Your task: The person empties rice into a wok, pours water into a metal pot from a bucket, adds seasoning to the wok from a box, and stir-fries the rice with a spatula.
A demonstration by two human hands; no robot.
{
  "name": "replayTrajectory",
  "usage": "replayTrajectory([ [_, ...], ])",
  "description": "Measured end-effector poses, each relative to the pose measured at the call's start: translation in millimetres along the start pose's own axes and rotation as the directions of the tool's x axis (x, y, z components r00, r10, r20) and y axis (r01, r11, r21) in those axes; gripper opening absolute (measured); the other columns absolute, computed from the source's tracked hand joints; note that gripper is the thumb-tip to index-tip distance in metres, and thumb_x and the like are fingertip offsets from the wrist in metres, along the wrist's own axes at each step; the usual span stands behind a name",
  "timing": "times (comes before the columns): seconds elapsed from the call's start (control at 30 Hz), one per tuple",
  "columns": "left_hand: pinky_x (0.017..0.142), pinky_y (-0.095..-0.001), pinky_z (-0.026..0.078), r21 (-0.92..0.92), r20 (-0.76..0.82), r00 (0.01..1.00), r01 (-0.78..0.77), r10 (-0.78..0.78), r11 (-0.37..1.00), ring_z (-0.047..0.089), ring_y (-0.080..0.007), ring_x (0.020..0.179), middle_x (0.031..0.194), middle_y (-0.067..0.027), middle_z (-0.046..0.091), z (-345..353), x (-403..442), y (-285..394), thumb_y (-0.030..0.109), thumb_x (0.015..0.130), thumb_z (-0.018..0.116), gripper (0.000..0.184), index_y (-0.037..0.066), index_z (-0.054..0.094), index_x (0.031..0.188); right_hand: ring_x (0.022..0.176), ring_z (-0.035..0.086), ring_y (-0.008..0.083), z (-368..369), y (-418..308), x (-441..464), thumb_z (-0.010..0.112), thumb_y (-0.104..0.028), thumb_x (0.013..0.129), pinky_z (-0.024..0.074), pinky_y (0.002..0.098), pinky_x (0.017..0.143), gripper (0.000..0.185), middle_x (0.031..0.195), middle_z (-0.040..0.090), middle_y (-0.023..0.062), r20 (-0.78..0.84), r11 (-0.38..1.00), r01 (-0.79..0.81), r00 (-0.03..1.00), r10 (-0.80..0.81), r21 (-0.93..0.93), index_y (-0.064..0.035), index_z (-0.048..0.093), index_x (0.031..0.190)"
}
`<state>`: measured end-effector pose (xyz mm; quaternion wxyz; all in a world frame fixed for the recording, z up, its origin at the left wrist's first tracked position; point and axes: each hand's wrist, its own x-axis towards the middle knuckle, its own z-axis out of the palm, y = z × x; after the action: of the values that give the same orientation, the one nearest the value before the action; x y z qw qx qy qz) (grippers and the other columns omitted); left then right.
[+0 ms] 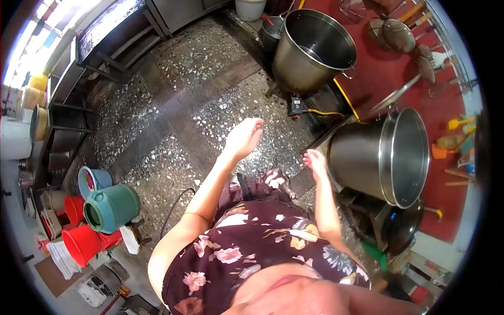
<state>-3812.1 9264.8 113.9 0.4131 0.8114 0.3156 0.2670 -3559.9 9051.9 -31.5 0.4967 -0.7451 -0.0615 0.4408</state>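
My left hand (244, 138) is held out over the speckled floor, palm turned inward. Its fingers are loosely curved, with nothing visible in them. My right hand (315, 163) hangs close to the side of a large steel pot (357, 155), fingers a little apart and bare. Whether it touches the pot I cannot tell. That pot sits at the right with a wide metal rim toward the wall. Farther ahead, a second tall steel pot (294, 68) with an open top stands near a small black box (297, 105) with a yellow cord.
Strainers (398, 35) hang on the red wall at the right. Below the near pot is a dark wok (404, 231). On the left stand a green barrel (123, 207), a blue bucket (102, 177) and a red bucket (81, 245). A metal table (105, 37) is at upper left.
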Motion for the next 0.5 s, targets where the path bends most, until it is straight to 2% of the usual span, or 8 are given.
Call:
replayTrajectory([
  [0.03, 0.077, -0.0384, 0.048, -0.006, 0.007, 1.0, 0.005, -0.005, 1.0, 0.06, -0.0319, 0.087, 0.093, -0.0151, 0.06, -3.0, 21.1, -13.3, 0.013, 0.082, 0.057, 0.024, 0.005, 0.056, 0.104, 0.07, 0.061, 0.0117, 4.2, -20.3, 14.5, 0.056, -0.016, 0.089, 0.0493, 0.0216, 0.058, 0.017, 0.088, 0.065, 0.0068, -0.022, 1.0, -0.007, 1.0, 0.007, -0.008, -0.007, 0.059, 0.103],
  [0.1, 0.075, -0.0356, 0.048, 0.047, 0.031, 0.998, -0.049, 0.047, 0.998, 0.061, -0.0268, 0.086, 0.094, -0.0142, 0.06, -8.3, 69.1, -41.1, 0.011, 0.084, 0.057, 0.024, 0.004, 0.055, 0.107, 0.07, 0.061, 0.0114, 7.5, -58.7, 52.2, 0.057, -0.017, 0.089, 0.049, 0.0216, 0.058, 0.017, 0.087, 0.065, 0.0063, -0.041, 0.994, -0.004, 0.999, 0.008, 0.107, -0.0074, 0.06, 0.103],
  [0.2, 0.073, -0.0351, 0.049, 0.073, 0.057, 0.995, -0.085, 0.081, 0.994, 0.061, -0.0275, 0.085, 0.092, -0.0133, 0.06, -26.4, 143.2, -67.6, 0.009, 0.083, 0.058, 0.024, 0.006, 0.056, 0.106, 0.068, 0.06, 0.0097, 19.4, -137.2, 124.3, 0.056, -0.017, 0.089, 0.048, 0.0205, 0.058, 0.016, 0.087, 0.065, 0.0043, -0.117, 0.993, 0.09, 0.99, -0.081, 0.078, -0.0068, 0.06, 0.102],
  [0.27, 0.073, -0.0358, 0.049, 0.131, 0.07, 0.996, -0.062, 0.053, 0.989, 0.061, -0.0291, 0.085, 0.092, -0.0129, 0.06, -38.6, 194.7, -92.3, 0.009, 0.082, 0.058, 0.023, 0.006, 0.056, 0.105, 0.069, 0.059, 0.0085, 34.6, -199.6, 185.7, 0.057, -0.017, 0.089, 0.0469, 0.0201, 0.06, 0.017, 0.087, 0.065, 0.0035, -0.115, 0.975, 0.195, 0.976, -0.183, 0.108, -0.0069, 0.061, 0.102],
  [0.3, 0.073, -0.0368, 0.048, 0.151, 0.085, 0.996, 0.005, -0.019, 0.988, 0.06, -0.03, 0.085, 0.092, -0.0131, 0.06, -45.2, 222.3, -109.0, 0.009, 0.082, 0.057, 0.022, 0.006, 0.056, 0.104, 0.069, 0.059, 0.0083, 48.0, -231.4, 213.4, 0.058, -0.017, 0.088, 0.0465, 0.0199, 0.06, 0.017, 0.087, 0.065, 0.0035, -0.119, 0.959, 0.255, 0.963, -0.24, 0.124, -0.0066, 0.061, 0.102],
  [0.37, 0.073, -0.0372, 0.048, 0.32, 0.087, 0.996, -0.057, 0.03, 0.946, 0.06, -0.0307, 0.085, 0.092, -0.0133, 0.059, -69.8, 272.7, -137.1, 0.009, 0.082, 0.056, 0.022, 0.006, 0.056, 0.104, 0.068, 0.058, 0.0083, 80.2, -292.4, 281.8, 0.058, -0.016, 0.088, 0.0456, 0.02, 0.059, 0.016, 0.083, 0.065, 0.0036, -0.151, 0.952, 0.294, 0.948, -0.279, 0.085, -0.0052, 0.062, 0.099],
  [0.43, 0.072, -0.0376, 0.048, 0.372, 0.124, 0.992, -0.047, 0.001, 0.927, 0.059, -0.0314, 0.084, 0.091, -0.0139, 0.059, -100.1, 325.0, -145.1, 0.008, 0.081, 0.056, 0.023, 0.006, 0.056, 0.104, 0.066, 0.058, 0.0086, 112.7, -348.4, 350.8, 0.058, -0.017, 0.089, 0.0453, 0.0209, 0.058, 0.016, 0.079, 0.065, 0.0036, -0.066, 0.893, 0.449, 0.891, -0.449, -0.015, -0.0039, 0.064, 0.095],
  [0.5, 0.075, -0.0385, 0.048, 0.343, 0.073, 0.996, 0.023, -0.051, 0.939, 0.059, -0.0322, 0.088, 0.094, -0.0132, 0.061, -128.2, 370.2, -149.5, 0.01, 0.082, 0.056, 0.021, 0.007, 0.057, 0.103, 0.065, 0.057, 0.0087, 159.8, -418.8, 390.6, 0.057, -0.017, 0.089, 0.0447, 0.0213, 0.058, 0.017, 0.076, 0.064, 0.0034, -0.044, 0.854, 0.516, 0.856, -0.514, 0.06, -0.0023, 0.064, 0.095],
])
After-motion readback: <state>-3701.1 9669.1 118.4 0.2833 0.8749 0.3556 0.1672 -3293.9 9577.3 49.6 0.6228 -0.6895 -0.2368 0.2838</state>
